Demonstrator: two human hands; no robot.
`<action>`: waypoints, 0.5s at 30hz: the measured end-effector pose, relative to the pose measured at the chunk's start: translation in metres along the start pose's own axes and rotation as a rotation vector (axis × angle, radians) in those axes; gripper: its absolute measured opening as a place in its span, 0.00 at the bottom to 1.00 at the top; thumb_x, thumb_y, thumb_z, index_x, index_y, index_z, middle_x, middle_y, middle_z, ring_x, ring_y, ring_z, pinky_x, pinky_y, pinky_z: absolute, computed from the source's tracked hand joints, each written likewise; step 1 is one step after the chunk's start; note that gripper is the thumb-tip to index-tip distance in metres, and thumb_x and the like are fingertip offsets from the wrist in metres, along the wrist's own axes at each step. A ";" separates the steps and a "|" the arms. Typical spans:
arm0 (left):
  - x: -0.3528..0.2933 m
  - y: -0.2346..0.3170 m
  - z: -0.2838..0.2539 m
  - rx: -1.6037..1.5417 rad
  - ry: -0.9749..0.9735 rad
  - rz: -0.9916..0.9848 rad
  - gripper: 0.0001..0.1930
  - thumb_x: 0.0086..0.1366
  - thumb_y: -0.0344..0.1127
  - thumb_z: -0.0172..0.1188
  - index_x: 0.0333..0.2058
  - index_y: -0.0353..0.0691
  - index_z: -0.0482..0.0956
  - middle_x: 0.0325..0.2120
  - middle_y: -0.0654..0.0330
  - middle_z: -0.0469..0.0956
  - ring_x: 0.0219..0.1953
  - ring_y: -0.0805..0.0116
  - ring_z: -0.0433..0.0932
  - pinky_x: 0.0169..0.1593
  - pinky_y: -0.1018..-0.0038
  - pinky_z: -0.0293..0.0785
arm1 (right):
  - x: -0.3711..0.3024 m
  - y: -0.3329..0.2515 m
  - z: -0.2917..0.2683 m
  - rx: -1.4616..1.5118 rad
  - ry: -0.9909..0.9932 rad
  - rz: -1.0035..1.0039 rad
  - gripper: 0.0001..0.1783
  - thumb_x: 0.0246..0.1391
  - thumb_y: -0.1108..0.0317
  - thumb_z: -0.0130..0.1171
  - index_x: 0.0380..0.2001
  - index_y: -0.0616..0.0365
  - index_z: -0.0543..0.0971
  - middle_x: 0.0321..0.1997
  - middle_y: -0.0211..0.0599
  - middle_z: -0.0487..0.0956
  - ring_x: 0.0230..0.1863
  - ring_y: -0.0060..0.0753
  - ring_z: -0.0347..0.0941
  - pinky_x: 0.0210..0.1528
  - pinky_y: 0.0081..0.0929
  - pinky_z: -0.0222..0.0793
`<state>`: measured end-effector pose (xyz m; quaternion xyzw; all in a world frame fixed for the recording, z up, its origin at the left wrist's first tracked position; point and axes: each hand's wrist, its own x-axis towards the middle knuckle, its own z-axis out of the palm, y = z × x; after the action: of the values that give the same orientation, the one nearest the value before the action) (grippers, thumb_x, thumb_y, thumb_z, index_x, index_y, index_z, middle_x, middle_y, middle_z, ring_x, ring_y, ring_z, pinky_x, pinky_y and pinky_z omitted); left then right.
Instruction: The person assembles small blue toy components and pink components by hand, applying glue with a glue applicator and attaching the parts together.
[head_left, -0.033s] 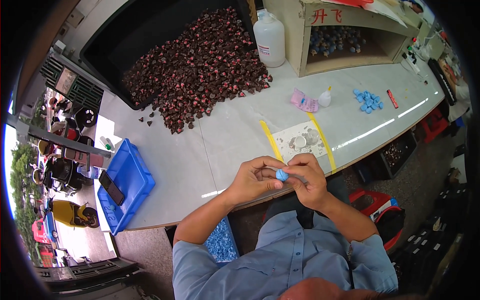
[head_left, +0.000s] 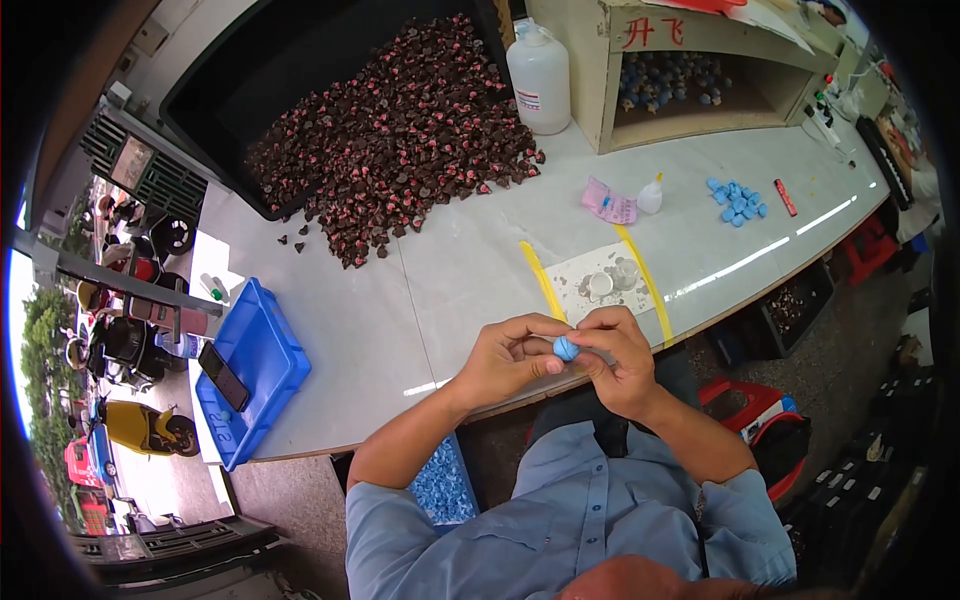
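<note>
A small round blue piece (head_left: 566,348) with a line across its face is pinched between my two hands at the table's front edge. My left hand (head_left: 508,358) has its thumb and fingers closed on its left side. From the right, my right hand (head_left: 620,362) grips it with thumb and fingertips. Just beyond my hands lies a white stained sheet (head_left: 575,285) between two yellow tape strips, with a small white cup (head_left: 600,285) and a clear cup (head_left: 626,272) on it. The fingers hide part of the blue piece.
A large heap of dark brown and pink pieces (head_left: 400,150) spills from a black bin (head_left: 215,95). A blue tray (head_left: 285,340) with a phone stands left. Farther back are a white jug (head_left: 540,80), a squeeze bottle (head_left: 650,195), loose blue pieces (head_left: 738,203) and a wooden box (head_left: 603,90).
The blue piece has shifted very slightly to the right and turned a little between my fingertips. Both hands keep nearly the same place.
</note>
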<state>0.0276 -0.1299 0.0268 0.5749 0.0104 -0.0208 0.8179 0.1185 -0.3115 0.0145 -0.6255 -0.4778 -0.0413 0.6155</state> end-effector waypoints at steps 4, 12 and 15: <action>0.000 -0.005 -0.008 -0.030 -0.066 0.062 0.18 0.62 0.27 0.64 0.50 0.29 0.74 0.49 0.50 0.75 0.51 0.61 0.77 0.53 0.68 0.77 | -0.004 -0.003 0.000 0.060 -0.043 0.090 0.21 0.48 0.81 0.65 0.47 0.57 0.81 0.46 0.39 0.72 0.40 0.30 0.72 0.37 0.22 0.70; 0.001 -0.003 -0.005 -0.057 -0.116 0.032 0.14 0.60 0.20 0.63 0.46 0.28 0.76 0.46 0.53 0.76 0.48 0.65 0.78 0.54 0.70 0.77 | -0.003 -0.006 0.004 0.040 -0.021 0.014 0.19 0.48 0.78 0.66 0.46 0.58 0.81 0.45 0.39 0.73 0.42 0.33 0.72 0.41 0.25 0.71; 0.000 -0.004 -0.005 -0.026 -0.112 0.090 0.13 0.59 0.19 0.63 0.44 0.28 0.77 0.44 0.53 0.76 0.47 0.66 0.78 0.53 0.71 0.77 | -0.003 -0.005 0.008 0.030 0.000 -0.049 0.19 0.48 0.77 0.66 0.46 0.59 0.81 0.45 0.38 0.73 0.46 0.38 0.73 0.46 0.29 0.72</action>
<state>0.0275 -0.1267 0.0210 0.5620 -0.0607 -0.0160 0.8248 0.1091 -0.3074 0.0144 -0.6042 -0.4935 -0.0492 0.6237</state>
